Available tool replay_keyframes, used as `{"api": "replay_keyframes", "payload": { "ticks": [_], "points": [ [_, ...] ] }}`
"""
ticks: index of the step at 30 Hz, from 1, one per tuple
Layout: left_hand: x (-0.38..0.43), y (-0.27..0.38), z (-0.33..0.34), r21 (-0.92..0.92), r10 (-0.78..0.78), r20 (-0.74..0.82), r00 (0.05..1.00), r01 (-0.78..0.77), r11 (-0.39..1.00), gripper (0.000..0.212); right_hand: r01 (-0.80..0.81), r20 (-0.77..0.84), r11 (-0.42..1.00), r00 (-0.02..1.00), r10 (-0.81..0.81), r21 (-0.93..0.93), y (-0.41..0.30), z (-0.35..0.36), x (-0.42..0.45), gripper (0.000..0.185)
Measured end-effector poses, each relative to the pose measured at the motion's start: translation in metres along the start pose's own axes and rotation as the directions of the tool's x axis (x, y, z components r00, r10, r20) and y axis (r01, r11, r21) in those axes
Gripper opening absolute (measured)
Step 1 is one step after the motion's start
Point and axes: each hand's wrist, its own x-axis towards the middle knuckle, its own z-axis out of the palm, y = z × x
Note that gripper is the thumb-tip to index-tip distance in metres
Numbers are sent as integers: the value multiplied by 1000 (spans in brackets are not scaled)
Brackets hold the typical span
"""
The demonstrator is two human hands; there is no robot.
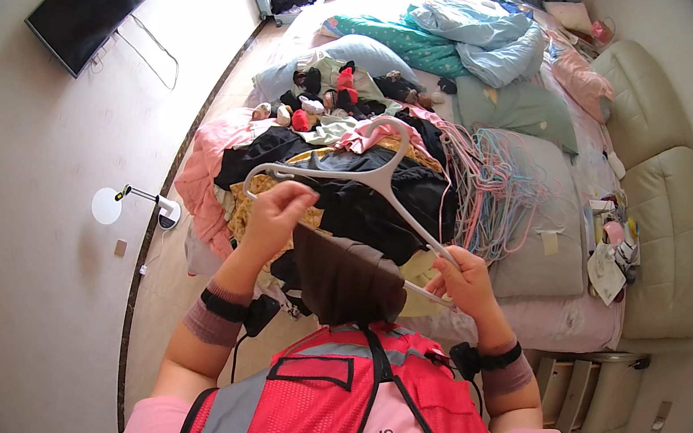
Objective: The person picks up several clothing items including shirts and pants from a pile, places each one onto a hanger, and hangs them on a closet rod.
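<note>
A light grey plastic clothes hanger (377, 178) is held up in front of me, its hook away from me. My right hand (466, 282) grips its right corner, with fingers around the arm and lower bar. A dark brown garment (350, 278) hangs over the lower bar towards my chest. At the hanger's left end, my left hand (279, 214) has its thumb and fingertips drawn together beside the garment's upper left corner. Whether it pinches the bar, the cloth or nothing is hidden.
A bed before me carries piled clothes (383, 202), balled socks (338, 96), a heap of pastel hangers (494, 185) and quilts (476, 40). A padded headboard (670, 234) stands right. A desk lamp (169, 214) and wall television (98, 0) are left.
</note>
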Motion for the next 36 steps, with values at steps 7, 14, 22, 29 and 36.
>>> {"api": "replay_keyframes", "payload": {
  "ticks": [7,14,22,29,36],
  "points": [
    [-29,-43,-14,-132,-168,-195,966,144,981,12,90,-68,995,994,-87,48,-19,-5,2,18],
    [-11,-41,5,-359,38,83,996,-5,933,33,188,-84,981,979,-184,48,-56,-2,-2,15],
    [-16,16,9,-616,-71,173,982,164,771,27,271,-179,947,954,-241,173,-59,-11,-11,21],
    [-17,24,15,-251,-7,218,976,63,966,25,248,-182,964,957,-228,97,-61,-5,-18,20],
    [-14,50,10,-517,-165,57,985,171,839,23,141,-179,990,974,-137,11,-55,-5,-21,16]
  ]
}}
